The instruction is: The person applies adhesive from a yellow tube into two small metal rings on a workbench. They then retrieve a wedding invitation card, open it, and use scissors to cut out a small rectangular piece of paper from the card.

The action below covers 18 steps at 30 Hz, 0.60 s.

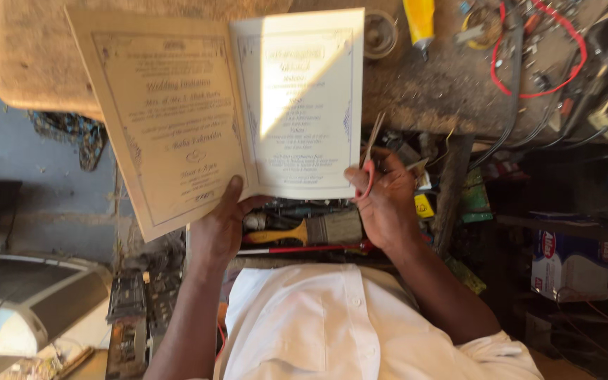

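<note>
I hold an opened cream folded card point(198, 112) with printed text and a decorative border in front of me. My left hand point(218, 229) grips its lower edge near the fold, thumb on the front. My right hand point(387, 200) pinches the card's lower right corner and also holds red-handled scissors point(369, 158), their blades pointing up beside the card's right edge. Sunlight falls across the card's right page.
A worn workbench point(445, 84) carries a red wire loop point(540, 56), a yellow tool point(420, 21), black cables and small parts. Below the card lie a paintbrush point(314, 229) and assorted tools. A grey machine point(29, 302) sits lower left, a box point(568, 264) right.
</note>
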Each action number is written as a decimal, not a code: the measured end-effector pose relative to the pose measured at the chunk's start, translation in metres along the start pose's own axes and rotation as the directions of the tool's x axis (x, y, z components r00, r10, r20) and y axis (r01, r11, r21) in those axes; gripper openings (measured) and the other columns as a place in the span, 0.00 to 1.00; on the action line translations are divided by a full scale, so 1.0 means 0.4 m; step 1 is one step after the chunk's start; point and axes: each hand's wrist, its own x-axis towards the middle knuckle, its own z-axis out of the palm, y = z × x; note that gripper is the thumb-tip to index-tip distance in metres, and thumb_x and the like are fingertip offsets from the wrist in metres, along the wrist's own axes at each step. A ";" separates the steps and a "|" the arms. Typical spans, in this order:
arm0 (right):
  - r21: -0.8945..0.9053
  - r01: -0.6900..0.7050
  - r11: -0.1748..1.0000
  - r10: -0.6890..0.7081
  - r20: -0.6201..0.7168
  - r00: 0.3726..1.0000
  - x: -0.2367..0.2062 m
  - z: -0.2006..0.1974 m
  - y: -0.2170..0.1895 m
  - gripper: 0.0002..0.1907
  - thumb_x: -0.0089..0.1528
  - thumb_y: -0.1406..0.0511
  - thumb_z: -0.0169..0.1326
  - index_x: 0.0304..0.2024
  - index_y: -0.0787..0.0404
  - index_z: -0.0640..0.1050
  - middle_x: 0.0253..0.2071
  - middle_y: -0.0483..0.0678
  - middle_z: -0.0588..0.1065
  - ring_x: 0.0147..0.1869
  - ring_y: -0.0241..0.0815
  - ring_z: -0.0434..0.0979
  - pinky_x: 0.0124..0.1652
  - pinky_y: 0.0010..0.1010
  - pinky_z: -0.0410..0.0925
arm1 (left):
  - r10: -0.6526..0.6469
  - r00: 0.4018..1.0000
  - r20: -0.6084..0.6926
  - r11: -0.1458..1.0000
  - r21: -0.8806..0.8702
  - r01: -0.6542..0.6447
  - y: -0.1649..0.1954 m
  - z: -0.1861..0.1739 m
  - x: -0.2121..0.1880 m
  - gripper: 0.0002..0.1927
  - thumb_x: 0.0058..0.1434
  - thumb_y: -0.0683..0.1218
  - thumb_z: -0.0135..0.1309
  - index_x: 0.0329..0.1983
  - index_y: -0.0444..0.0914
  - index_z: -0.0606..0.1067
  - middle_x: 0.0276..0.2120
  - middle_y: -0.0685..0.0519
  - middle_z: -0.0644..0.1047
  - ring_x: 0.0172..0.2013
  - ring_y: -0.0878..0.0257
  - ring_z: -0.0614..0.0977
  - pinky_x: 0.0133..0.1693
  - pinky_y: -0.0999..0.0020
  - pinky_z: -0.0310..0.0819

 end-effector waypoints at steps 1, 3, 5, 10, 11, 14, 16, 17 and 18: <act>-0.015 0.022 1.000 -0.022 0.016 1.000 -0.001 -0.006 0.000 0.17 0.62 0.80 0.59 0.51 0.66 0.75 0.43 0.47 0.78 0.44 0.35 0.79 0.44 0.26 0.73 | -0.024 1.000 0.012 1.000 0.014 0.024 -0.013 0.007 0.000 0.13 0.71 0.39 0.52 0.57 0.33 0.71 0.49 0.49 0.76 0.47 0.58 0.82 0.45 0.57 0.88; -0.039 0.062 0.997 -0.060 0.053 0.997 -0.002 -0.017 0.000 0.16 0.64 0.80 0.60 0.53 0.67 0.75 0.43 0.47 0.78 0.44 0.34 0.78 0.43 0.25 0.72 | -0.058 0.998 -0.032 0.995 0.073 0.060 -0.038 0.018 -0.001 0.13 0.69 0.37 0.53 0.56 0.32 0.72 0.48 0.49 0.77 0.46 0.58 0.83 0.42 0.58 0.87; -0.073 0.074 0.995 -0.070 0.052 0.996 0.003 -0.026 -0.005 0.15 0.65 0.79 0.60 0.53 0.67 0.75 0.44 0.48 0.78 0.45 0.34 0.79 0.44 0.25 0.72 | -0.072 0.996 -0.045 0.993 0.092 0.075 -0.060 0.031 0.003 0.13 0.69 0.36 0.53 0.56 0.32 0.73 0.48 0.48 0.78 0.45 0.57 0.83 0.42 0.59 0.88; -0.162 0.119 0.980 -0.110 0.065 0.992 -0.001 -0.037 -0.015 0.14 0.67 0.76 0.60 0.54 0.66 0.74 0.47 0.48 0.78 0.47 0.33 0.78 0.46 0.25 0.73 | -0.105 0.992 -0.064 0.994 0.002 0.105 -0.075 0.053 0.006 0.12 0.69 0.36 0.53 0.56 0.32 0.73 0.47 0.47 0.79 0.44 0.58 0.83 0.37 0.62 0.88; -0.209 0.155 0.966 -0.143 0.069 0.987 -0.003 -0.039 -0.020 0.15 0.68 0.76 0.60 0.56 0.66 0.74 0.48 0.48 0.78 0.46 0.33 0.77 0.43 0.24 0.71 | -0.102 0.992 -0.071 0.995 -0.001 0.102 -0.073 0.055 0.006 0.12 0.69 0.37 0.53 0.56 0.32 0.73 0.47 0.47 0.79 0.43 0.58 0.84 0.37 0.63 0.88; -0.288 0.239 0.927 -0.213 0.118 0.970 -0.015 -0.048 -0.037 0.14 0.71 0.75 0.59 0.58 0.65 0.73 0.48 0.47 0.76 0.44 0.34 0.78 0.40 0.25 0.73 | -0.081 0.993 -0.082 0.997 -0.003 0.081 -0.064 0.059 0.010 0.12 0.70 0.38 0.52 0.55 0.31 0.73 0.47 0.46 0.79 0.42 0.58 0.84 0.37 0.64 0.88; -0.345 0.252 0.904 -0.220 0.129 0.967 -0.033 -0.052 -0.049 0.14 0.72 0.74 0.58 0.58 0.65 0.72 0.47 0.47 0.75 0.45 0.37 0.80 0.41 0.27 0.75 | -0.067 0.994 -0.090 0.998 -0.001 0.067 -0.057 0.060 0.013 0.12 0.72 0.39 0.52 0.56 0.30 0.73 0.47 0.45 0.79 0.43 0.57 0.85 0.39 0.63 0.89; -0.384 0.246 0.890 -0.215 0.123 0.969 -0.044 -0.053 -0.054 0.14 0.72 0.74 0.57 0.58 0.65 0.72 0.46 0.47 0.75 0.46 0.37 0.81 0.42 0.28 0.75 | -0.051 0.993 -0.102 0.998 0.040 0.056 -0.055 0.060 0.016 0.12 0.72 0.40 0.52 0.56 0.29 0.73 0.47 0.45 0.79 0.43 0.58 0.85 0.39 0.63 0.89; -0.423 0.241 0.874 -0.210 0.118 0.971 -0.052 -0.053 -0.057 0.14 0.71 0.74 0.57 0.59 0.66 0.72 0.45 0.48 0.75 0.48 0.38 0.81 0.42 0.29 0.75 | -0.034 0.993 -0.113 0.996 0.081 0.043 -0.052 0.060 0.017 0.12 0.72 0.40 0.51 0.55 0.29 0.73 0.47 0.45 0.80 0.43 0.58 0.85 0.39 0.64 0.89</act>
